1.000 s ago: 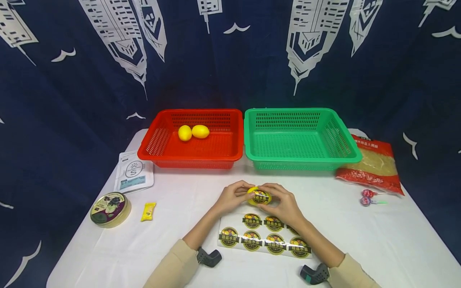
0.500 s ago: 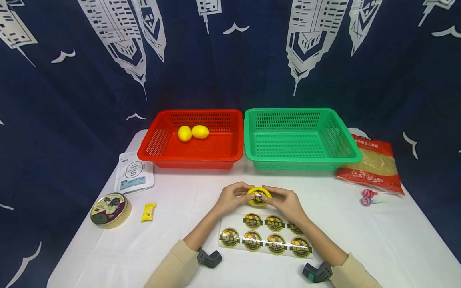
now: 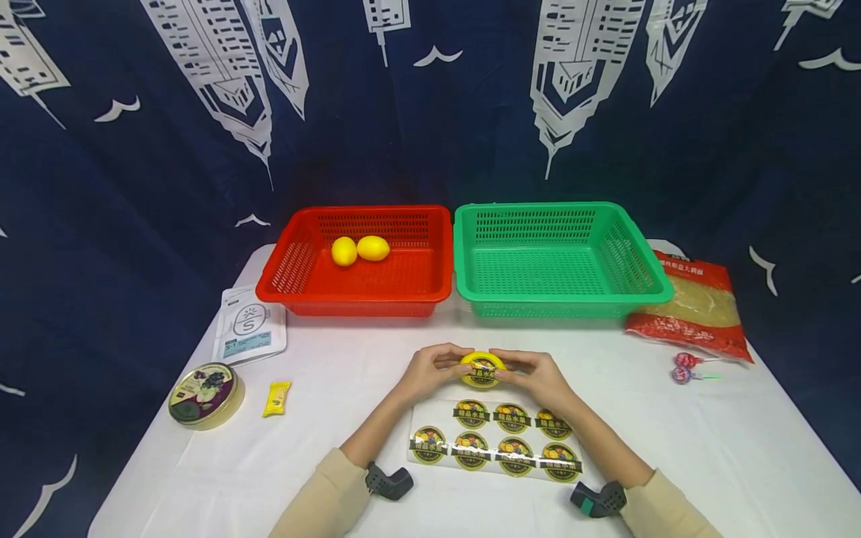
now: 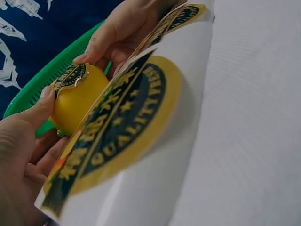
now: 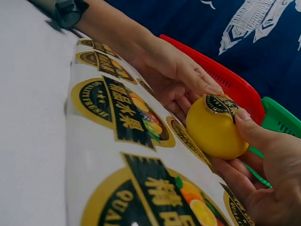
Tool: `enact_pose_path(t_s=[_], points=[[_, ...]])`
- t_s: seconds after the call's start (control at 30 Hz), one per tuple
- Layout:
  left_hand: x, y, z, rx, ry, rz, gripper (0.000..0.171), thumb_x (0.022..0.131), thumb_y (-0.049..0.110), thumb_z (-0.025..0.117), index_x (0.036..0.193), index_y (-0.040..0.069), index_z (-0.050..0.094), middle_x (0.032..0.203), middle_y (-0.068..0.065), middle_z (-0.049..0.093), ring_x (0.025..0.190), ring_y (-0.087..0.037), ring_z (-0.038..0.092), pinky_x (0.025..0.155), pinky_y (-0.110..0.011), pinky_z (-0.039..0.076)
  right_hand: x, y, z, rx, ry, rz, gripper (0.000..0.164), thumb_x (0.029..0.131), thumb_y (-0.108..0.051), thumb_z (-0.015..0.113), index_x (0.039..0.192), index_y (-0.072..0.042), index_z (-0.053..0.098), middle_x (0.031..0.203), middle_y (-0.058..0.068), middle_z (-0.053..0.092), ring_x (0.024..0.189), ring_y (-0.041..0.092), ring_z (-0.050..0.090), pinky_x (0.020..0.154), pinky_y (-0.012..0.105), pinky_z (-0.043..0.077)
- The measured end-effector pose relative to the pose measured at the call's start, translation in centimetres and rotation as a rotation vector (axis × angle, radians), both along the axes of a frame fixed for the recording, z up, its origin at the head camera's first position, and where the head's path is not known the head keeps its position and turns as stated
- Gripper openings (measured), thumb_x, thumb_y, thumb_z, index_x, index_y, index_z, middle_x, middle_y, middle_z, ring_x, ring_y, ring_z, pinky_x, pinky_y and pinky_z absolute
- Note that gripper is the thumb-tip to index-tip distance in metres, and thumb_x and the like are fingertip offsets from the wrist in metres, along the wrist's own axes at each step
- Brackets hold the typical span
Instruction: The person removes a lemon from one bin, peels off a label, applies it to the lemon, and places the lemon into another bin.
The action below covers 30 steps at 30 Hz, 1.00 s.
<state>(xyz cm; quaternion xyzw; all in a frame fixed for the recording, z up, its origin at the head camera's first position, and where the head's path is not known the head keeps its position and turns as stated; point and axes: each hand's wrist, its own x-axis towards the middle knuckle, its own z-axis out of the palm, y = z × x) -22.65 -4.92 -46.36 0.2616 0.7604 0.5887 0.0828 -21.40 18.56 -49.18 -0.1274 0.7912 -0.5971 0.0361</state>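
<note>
A yellow lemon (image 3: 480, 379) is held between both hands above the table, in front of the baskets. The left hand (image 3: 432, 371) grips its left side, the thumb on the edge of a black-and-gold round sticker (image 3: 481, 368). From the other side the right hand (image 3: 541, 379) holds the lemon, its thumb on the sticker's opposite end. In the left wrist view, the sticker's lower edge (image 4: 77, 81) looks wavy on the lemon's skin. Below the hands lies a sheet of stickers (image 3: 494, 448) with several matching labels.
A red basket (image 3: 356, 306) with two lemons (image 3: 373, 248) stands behind, beside a green basket (image 3: 565, 308). At left are a white pouch (image 3: 250, 329), a round tin (image 3: 205, 396) and a yellow packet (image 3: 276, 399). At right lie a red pasta bag (image 3: 699, 306) and two lollipops (image 3: 683, 368).
The right thumb has moved up from the lemon's lower side onto the sticker's right end. The lemon has turned slightly, and the left hand has stayed nearly in place.
</note>
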Motion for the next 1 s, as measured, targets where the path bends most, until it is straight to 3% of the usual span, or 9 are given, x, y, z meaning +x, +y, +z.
enact_pose_path(t_s=[0.17, 0.33, 0.5, 0.6, 0.73, 0.9, 1.0], points=[[-0.2, 0.0, -0.8, -0.027, 0.081, 0.0, 0.031, 0.092, 0.015, 0.057, 0.121, 0.005, 0.06, 0.117, -0.01, 0.062, 0.106, -0.018, 0.059, 0.091, -0.027, 0.046, -0.1, 0.1, -0.2, -0.032, -0.03, 0.003, 0.045, 0.079, -0.021, 0.074, 0.12, -0.006, 0.062, 0.117, 0.009, 0.062, 0.105, 0.021, 0.059, 0.087, 0.02, 0.046], [-0.9, 0.3, -2.4, -0.031, 0.188, -0.07, 0.056, 0.083, 0.025, 0.07, 0.133, 0.016, 0.049, 0.123, -0.006, 0.058, 0.104, -0.012, 0.059, 0.09, -0.025, 0.047, -0.2, 0.1, -0.1, -0.021, -0.032, -0.013, 0.044, 0.079, -0.024, 0.073, 0.118, -0.007, 0.063, 0.115, 0.008, 0.063, 0.102, 0.019, 0.061, 0.082, 0.022, 0.049], [-1.3, 0.6, -3.1, -0.185, 0.469, -0.038, 0.056, 0.078, 0.038, 0.073, 0.129, 0.025, 0.054, 0.124, 0.009, 0.057, 0.11, -0.003, 0.054, 0.097, -0.023, 0.04, -0.1, 0.0, -0.1, -0.019, -0.023, -0.031, 0.044, 0.077, -0.026, 0.075, 0.116, -0.007, 0.064, 0.113, 0.009, 0.064, 0.096, 0.016, 0.063, 0.077, 0.024, 0.052], [-1.3, 0.8, -3.2, -0.255, 0.585, -0.008, 0.05, 0.08, 0.039, 0.07, 0.127, 0.026, 0.057, 0.123, 0.009, 0.058, 0.113, -0.004, 0.051, 0.098, -0.022, 0.038, 0.0, 0.0, -0.1, -0.023, -0.022, -0.035, 0.045, 0.077, -0.026, 0.075, 0.116, -0.007, 0.064, 0.113, 0.009, 0.064, 0.095, 0.017, 0.063, 0.078, 0.024, 0.052], [-1.3, 1.0, -3.3, -0.263, 0.641, 0.011, 0.047, 0.081, 0.036, 0.07, 0.125, 0.024, 0.059, 0.119, 0.007, 0.061, 0.11, -0.005, 0.054, 0.097, -0.022, 0.04, 0.0, 0.3, 0.0, -0.016, -0.024, 0.001, 0.048, 0.079, -0.028, 0.073, 0.12, -0.006, 0.061, 0.117, 0.01, 0.062, 0.099, 0.017, 0.062, 0.082, 0.023, 0.05], [-1.4, 1.0, -3.6, -0.214, 0.642, 0.023, 0.046, 0.08, 0.034, 0.072, 0.123, 0.023, 0.06, 0.115, 0.007, 0.063, 0.107, -0.004, 0.056, 0.093, -0.022, 0.043, -0.5, 2.0, 0.4, -0.081, -0.058, 0.147, 0.045, 0.087, -0.014, 0.064, 0.127, 0.001, 0.053, 0.123, 0.018, 0.056, 0.103, 0.023, 0.061, 0.087, 0.028, 0.049], [-1.5, 1.0, -3.7, -0.179, 0.627, 0.021, 0.045, 0.079, 0.033, 0.073, 0.122, 0.023, 0.061, 0.114, 0.008, 0.063, 0.105, -0.003, 0.056, 0.092, -0.021, 0.044, -0.7, 3.4, 1.3, -0.147, 0.03, 0.098, 0.04, 0.088, -0.001, 0.059, 0.126, 0.009, 0.05, 0.116, 0.027, 0.057, 0.094, 0.027, 0.064, 0.079, 0.034, 0.053]])
